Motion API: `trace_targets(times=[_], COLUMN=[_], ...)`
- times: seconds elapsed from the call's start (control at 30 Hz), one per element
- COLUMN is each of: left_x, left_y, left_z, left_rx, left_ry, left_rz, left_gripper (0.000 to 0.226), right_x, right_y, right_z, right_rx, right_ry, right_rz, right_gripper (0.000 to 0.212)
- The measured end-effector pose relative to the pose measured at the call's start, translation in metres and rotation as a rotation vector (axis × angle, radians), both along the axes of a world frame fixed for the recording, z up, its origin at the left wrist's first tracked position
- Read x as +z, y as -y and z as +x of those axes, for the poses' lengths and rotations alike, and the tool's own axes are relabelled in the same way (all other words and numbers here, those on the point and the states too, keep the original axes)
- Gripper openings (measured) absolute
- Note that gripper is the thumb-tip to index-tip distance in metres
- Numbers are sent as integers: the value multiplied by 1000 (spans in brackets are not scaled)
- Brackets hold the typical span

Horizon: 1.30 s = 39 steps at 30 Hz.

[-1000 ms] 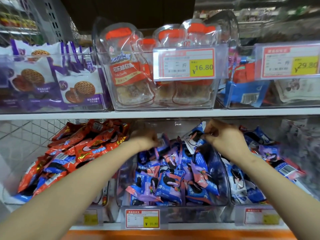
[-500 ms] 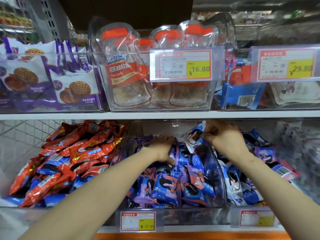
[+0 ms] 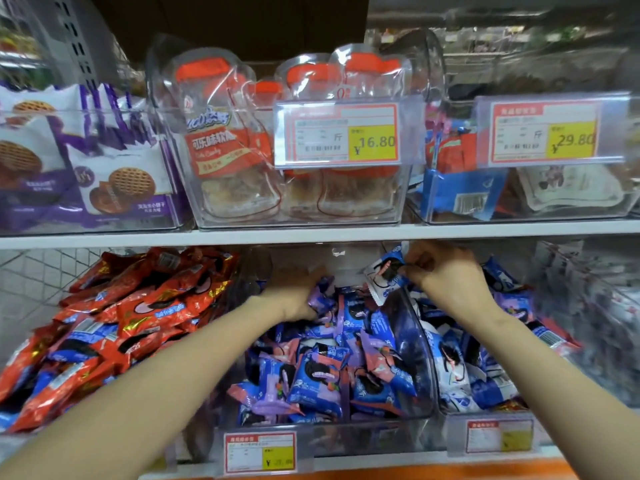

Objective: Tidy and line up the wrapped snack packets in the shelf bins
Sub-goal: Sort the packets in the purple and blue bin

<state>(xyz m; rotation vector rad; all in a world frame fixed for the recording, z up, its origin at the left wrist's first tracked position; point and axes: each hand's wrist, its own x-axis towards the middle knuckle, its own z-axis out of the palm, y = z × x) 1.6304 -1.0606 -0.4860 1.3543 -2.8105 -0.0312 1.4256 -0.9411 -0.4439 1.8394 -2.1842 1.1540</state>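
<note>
On the lower shelf a clear middle bin (image 3: 420, 344) is heaped with blue and purple wrapped snack packets (image 3: 322, 379). My left hand (image 3: 294, 296) reaches deep into the back of that bin and lies on the packets; its fingers are hidden among them. My right hand (image 3: 446, 275) is at the bin's back right, under the upper shelf, pinching a white and blue packet (image 3: 384, 275) by its corner above the pile.
A left bin holds red and blue packets (image 3: 131, 317). A right bin holds white and blue packets (image 3: 460, 372). The upper shelf edge (image 3: 311, 233) hangs low over my hands. Price tags (image 3: 259, 450) front the lower bins; upper bins (image 3: 298, 143) hold larger bags.
My left hand has slid right and deeper into the middle bin, from its left wall onto the packets at the back. My right hand stays put with the same packet.
</note>
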Motion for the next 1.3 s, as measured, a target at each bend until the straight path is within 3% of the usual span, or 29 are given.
trace_targets(times=[0.07,0.17,0.23,0.37,0.43,0.5,0.57,0.6,0.67,0.7,0.8,0.9,1.1,1.17,1.3], left_x=[11,21,21,14,22,33,38,34,21,15,7,4,9,10,9], left_y=[3,11,11,-3,-18,-33,-47,-52,-61,-64,-67,-72,-51,-44,-44], left_z=[11,21,21,14,12,10,13,15,21,24,32,38,39,42,42], left_rx=[59,182,207,-38,-164,-203,-233,-235,-249,-256,-238,-230,-65,24,20], left_ry=[-31,76,58,-49,-129,-166,-26,104,258,241,72,95,29,-7,99], left_rz=[-20,-220,-212,-293,-124,265,505,523,445,407,410,324,-131,-206,-240], left_gripper=[75,72,61,38,32,28,46,61,80,82,71,64,64,66,69], right_x=[0,0,0,1,1,2,2,3,2,2,1,1,0,0,-1], right_y=[1,1,1,0,0,0,-1,-1,-1,-1,-2,-3,-3,-3,-3], right_z=[-2,-2,-2,-1,0,0,2,3,5,6,10,12,10,10,12], right_rx=[0,3,5,6,13,19,14,12,15,17,22,21,-3,-5,14], right_ry=[-1,3,0,-12,-5,-1,-4,-5,1,5,8,6,-5,-5,-14], right_rz=[-5,4,14,25,24,30,47,50,52,55,70,73,68,63,54], right_gripper=[9,10,10,9,9,9,9,9,10,11,11,11,12,12,12])
